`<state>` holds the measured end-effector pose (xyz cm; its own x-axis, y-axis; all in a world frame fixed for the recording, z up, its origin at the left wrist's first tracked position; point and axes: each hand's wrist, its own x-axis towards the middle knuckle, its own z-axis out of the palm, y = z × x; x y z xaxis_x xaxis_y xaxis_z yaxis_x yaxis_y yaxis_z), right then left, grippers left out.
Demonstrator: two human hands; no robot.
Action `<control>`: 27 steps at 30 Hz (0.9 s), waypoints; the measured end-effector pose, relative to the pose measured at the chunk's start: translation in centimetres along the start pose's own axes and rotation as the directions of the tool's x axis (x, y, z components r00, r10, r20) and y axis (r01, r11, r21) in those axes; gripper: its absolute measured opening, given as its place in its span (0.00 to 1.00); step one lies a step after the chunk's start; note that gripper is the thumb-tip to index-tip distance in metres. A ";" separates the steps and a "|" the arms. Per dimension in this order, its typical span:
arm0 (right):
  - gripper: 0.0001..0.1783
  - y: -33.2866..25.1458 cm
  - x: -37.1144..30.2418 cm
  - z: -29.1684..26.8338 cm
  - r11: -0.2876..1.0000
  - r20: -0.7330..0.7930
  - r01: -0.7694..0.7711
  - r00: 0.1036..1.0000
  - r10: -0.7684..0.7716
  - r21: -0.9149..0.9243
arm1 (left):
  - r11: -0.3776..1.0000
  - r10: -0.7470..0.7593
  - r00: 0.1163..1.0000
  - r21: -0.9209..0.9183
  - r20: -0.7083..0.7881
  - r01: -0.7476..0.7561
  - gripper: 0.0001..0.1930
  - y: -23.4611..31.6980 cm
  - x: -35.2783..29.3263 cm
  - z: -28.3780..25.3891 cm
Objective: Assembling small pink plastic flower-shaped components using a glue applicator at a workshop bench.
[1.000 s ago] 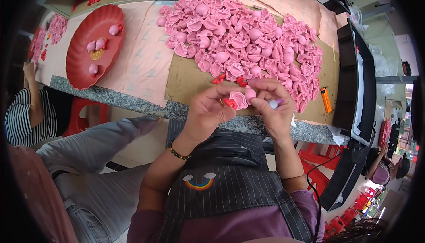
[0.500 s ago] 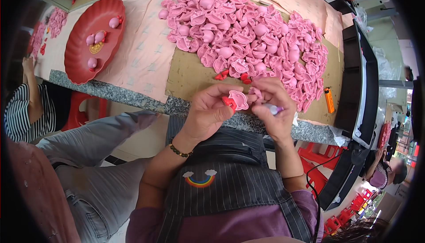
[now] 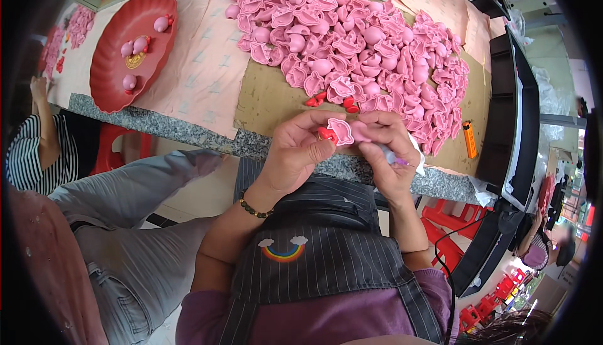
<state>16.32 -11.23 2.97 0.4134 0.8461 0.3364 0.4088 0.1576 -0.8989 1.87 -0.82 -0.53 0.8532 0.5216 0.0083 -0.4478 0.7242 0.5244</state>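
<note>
Just beyond the table's front edge, my left hand point(image 3: 287, 155) pinches a hollow pink plastic shell half point(image 3: 342, 132) with a wavy rim. A small red piece point(image 3: 327, 134) sits at the shell's left side, by my thumb. My right hand point(image 3: 391, 151) is closed on a second pink piece point(image 3: 359, 131), mostly covered by the fingers, held up against the shell's right edge. A small pale tube point(image 3: 387, 153) with a purple end also lies in that hand's grip. Loose red pieces point(image 3: 316, 99) rest on the brown board point(image 3: 267, 97) past my fingers.
A big heap of pink shell halves point(image 3: 370, 34) covers the board. To the left stands a scalloped red dish point(image 3: 103, 75) holding several pink figures. An orange stick-shaped thing point(image 3: 469, 139) lies near a black case point(image 3: 500, 103) at right. Another person's arm point(image 3: 43, 97) shows far left.
Both hands have shifted slightly, and the right-hand pink piece now meets the shell's edge. The pale tube has turned, its purple end pointing more down and right.
</note>
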 end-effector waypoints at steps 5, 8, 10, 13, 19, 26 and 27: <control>0.08 -0.6 0.0 -0.6 0.999 0.038 -0.038 0.999 0.038 0.018 | 0.999 -0.032 0.999 0.035 0.008 0.031 0.21 0.2 0.0 0.2; 0.10 -2.1 0.7 -0.9 0.990 0.108 -0.084 0.989 0.096 -0.109 | 0.996 -0.057 0.998 0.065 0.013 0.056 0.20 0.2 0.0 0.3; 0.12 -2.6 0.8 -1.1 0.980 0.158 -0.081 0.981 0.110 -0.179 | 0.995 -0.081 0.997 0.062 0.002 0.081 0.20 0.3 0.1 0.4; 0.13 -2.5 0.7 -1.0 0.962 0.197 -0.104 0.968 0.156 -0.252 | 0.984 -0.074 0.997 0.168 0.038 0.066 0.21 0.2 0.1 0.1; 0.15 -0.3 -0.7 -1.1 0.934 0.001 -0.231 0.971 0.240 0.271 | 0.994 -0.104 0.992 -0.018 0.076 0.105 0.18 0.2 0.6 0.6; 0.12 -0.9 -0.5 -0.6 0.893 0.007 -0.298 0.949 0.314 0.337 | 0.993 -0.117 0.992 -0.009 0.042 0.118 0.17 0.3 0.7 0.8; 0.11 -0.9 -0.4 -0.6 0.853 0.025 -0.329 0.937 0.349 0.405 | 0.994 -0.113 0.993 -0.013 0.030 0.113 0.17 0.3 0.7 0.9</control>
<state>16.30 -12.00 3.81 0.5092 0.8606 -0.0057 -0.1164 0.0624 -0.9912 2.52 -0.65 0.38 0.9059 0.4228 -0.0252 -0.3519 0.7843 0.5110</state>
